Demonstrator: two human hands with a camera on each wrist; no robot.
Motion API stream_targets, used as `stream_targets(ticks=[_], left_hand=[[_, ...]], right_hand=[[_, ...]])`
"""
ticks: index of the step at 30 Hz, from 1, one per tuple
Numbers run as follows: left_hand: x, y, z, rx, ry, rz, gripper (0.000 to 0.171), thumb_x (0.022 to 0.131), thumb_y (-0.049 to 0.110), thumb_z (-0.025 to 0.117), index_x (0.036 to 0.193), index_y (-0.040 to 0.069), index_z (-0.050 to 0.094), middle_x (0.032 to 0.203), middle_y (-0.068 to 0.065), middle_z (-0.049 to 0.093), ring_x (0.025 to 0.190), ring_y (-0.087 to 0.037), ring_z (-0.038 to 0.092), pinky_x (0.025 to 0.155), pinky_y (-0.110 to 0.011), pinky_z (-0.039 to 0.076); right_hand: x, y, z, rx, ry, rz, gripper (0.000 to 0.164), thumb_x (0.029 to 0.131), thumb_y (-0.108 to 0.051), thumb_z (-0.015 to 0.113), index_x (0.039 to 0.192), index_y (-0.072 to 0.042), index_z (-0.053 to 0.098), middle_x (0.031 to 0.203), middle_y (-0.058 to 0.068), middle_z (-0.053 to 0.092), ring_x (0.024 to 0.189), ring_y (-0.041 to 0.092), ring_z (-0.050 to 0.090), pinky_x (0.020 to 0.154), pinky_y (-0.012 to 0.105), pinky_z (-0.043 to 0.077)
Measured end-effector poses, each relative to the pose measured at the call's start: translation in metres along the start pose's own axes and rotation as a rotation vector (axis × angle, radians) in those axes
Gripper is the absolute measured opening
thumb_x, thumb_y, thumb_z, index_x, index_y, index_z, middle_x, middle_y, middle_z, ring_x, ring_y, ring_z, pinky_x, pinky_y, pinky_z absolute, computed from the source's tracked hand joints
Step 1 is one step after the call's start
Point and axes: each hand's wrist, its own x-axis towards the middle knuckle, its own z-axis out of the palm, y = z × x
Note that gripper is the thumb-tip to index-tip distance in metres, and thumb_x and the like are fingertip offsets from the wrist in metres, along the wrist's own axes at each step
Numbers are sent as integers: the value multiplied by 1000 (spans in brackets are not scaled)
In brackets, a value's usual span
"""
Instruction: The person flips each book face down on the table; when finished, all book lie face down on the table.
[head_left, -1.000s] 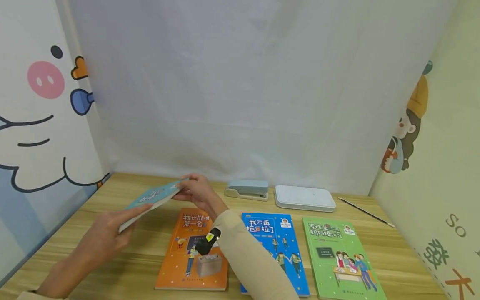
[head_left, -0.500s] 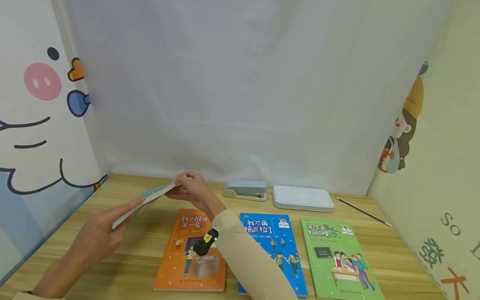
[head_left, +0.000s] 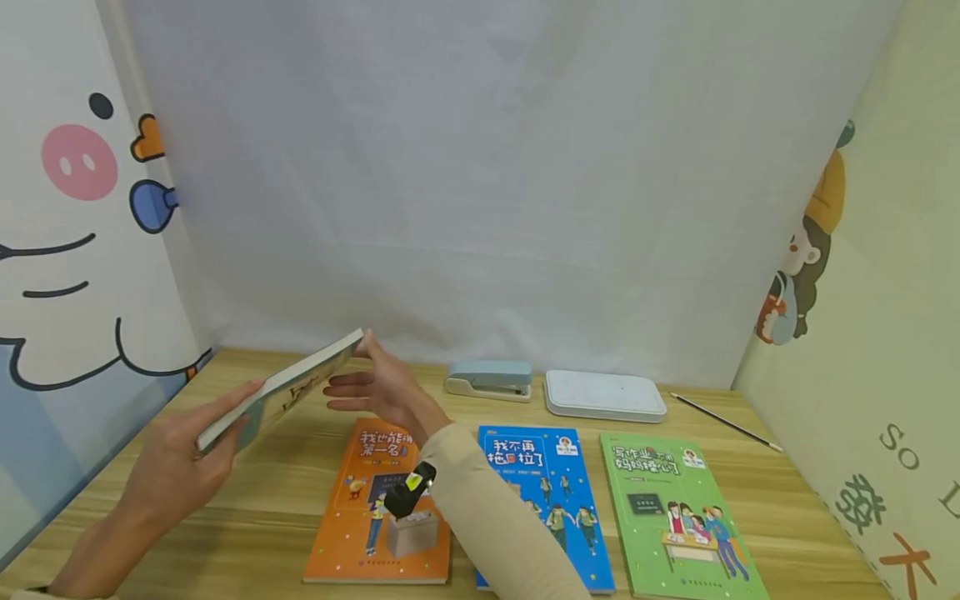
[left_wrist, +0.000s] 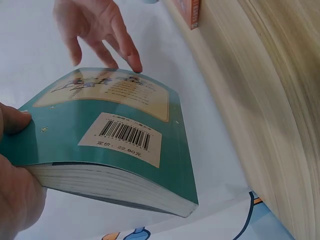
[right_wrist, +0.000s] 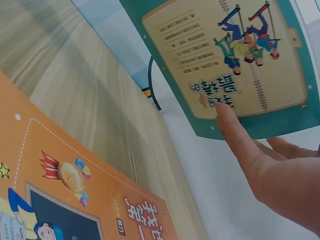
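My left hand (head_left: 176, 454) grips the near end of a teal book (head_left: 296, 392), thumb on one cover and fingers on the other. Tilted on edge, the book hangs above the left part of the table. Its back cover, with a barcode label (left_wrist: 126, 134), shows in the left wrist view. My right hand (head_left: 390, 387) is at the book's far end with fingers extended, fingertips right at the edge. In the right wrist view one finger (right_wrist: 235, 132) overlaps the cover's lower border. An orange book (head_left: 375, 492) lies flat below the right hand.
To the right, a blue book (head_left: 588, 467) and a green book (head_left: 652, 475) lie in a row with the orange one. Behind them are a stapler (head_left: 491, 379), a pale flat case (head_left: 603, 395) and a pencil (head_left: 723, 421). A white cloth (head_left: 480, 208) closes off the back.
The teal book has turned over from front cover upward to showing its back cover. My right hand has loosened from its far end and its fingers have spread. The left keeps its grip.
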Motion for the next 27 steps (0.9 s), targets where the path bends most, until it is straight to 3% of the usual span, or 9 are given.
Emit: stream_targets(ticks=[4, 7, 11, 16, 18, 23, 27], left_hand=[[3, 2, 1, -43, 53, -10, 63, 65, -28, 69, 123, -2, 69, 77, -24, 71, 34, 8, 27, 36, -11, 26], [5, 5, 1, -90, 97, -45, 60, 67, -28, 68, 122, -3, 69, 92, 2, 76, 31, 7, 24, 34, -10, 23], [9, 9, 0, -169, 153, -78, 58, 69, -29, 66, 122, -5, 68, 103, 35, 62, 38, 7, 38, 39, -11, 31], [11, 12, -2, -192, 181, -119, 56, 72, -27, 65, 123, -5, 68, 106, 35, 64, 44, 7, 47, 45, -9, 37], [11, 14, -3, -194, 179, -165, 54, 74, -26, 65, 124, -5, 67, 102, 35, 65, 44, 7, 50, 46, -8, 40], [10, 20, -8, -182, 164, -329, 51, 82, -18, 65, 129, 2, 66, 110, 34, 65, 68, 15, 63, 54, -7, 50], [10, 22, -10, -176, 153, -380, 52, 86, -15, 65, 134, 5, 64, 124, 30, 60, 83, 18, 63, 59, -8, 53]], right_hand=[[0, 2, -1, 15, -17, 7, 72, 101, -63, 37, 148, -9, 37, 134, 37, 54, 126, 50, 56, 103, 57, 49], [0, 3, -2, 14, -29, 15, 75, 101, -64, 34, 152, -9, 32, 138, 37, 51, 129, 50, 53, 105, 57, 47], [0, 6, -5, 25, -42, 42, 75, 101, -64, 31, 156, -13, 27, 143, 38, 45, 131, 52, 50, 107, 59, 44], [1, 8, -6, 63, -65, 52, 76, 100, -65, 33, 158, -16, 24, 148, 37, 40, 135, 53, 46, 109, 60, 42], [1, 9, -6, 67, -68, 47, 76, 100, -65, 34, 158, -16, 26, 147, 37, 41, 135, 52, 45, 108, 60, 42], [1, 10, -6, 52, -74, 41, 73, 100, -66, 34, 155, -17, 32, 146, 38, 43, 135, 52, 46, 108, 60, 42], [1, 11, -7, 51, -88, 38, 70, 101, -64, 33, 154, -19, 34, 146, 37, 43, 136, 52, 45, 109, 60, 41]])
